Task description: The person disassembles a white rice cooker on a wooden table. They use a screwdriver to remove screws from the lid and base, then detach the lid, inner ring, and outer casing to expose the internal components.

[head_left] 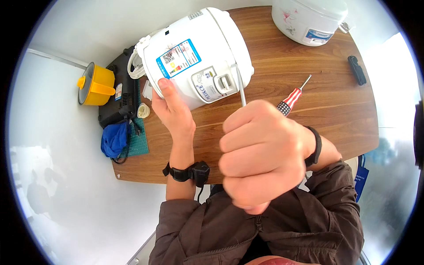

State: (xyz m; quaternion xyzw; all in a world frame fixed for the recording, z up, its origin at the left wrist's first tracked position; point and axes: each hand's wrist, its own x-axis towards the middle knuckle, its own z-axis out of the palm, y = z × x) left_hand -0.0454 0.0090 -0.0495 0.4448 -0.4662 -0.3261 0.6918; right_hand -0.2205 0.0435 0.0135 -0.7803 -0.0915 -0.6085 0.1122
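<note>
A cooker (194, 57) lies on its side on the tabletop (335, 106); a second cooker (309, 20) stands behind, a screwdriver (292, 98) to its right.

On your wooden surface (335, 106) a second white cooker (309, 20) stands at the far right edge, with a small black object (357, 70) lying to its near right. A striped-handled screwdriver (292, 98) lies mid-surface. At your left sit a yellow pot (95, 85), a black device (123, 95), a blue cloth (115, 138) and a green mat (140, 141).
</note>
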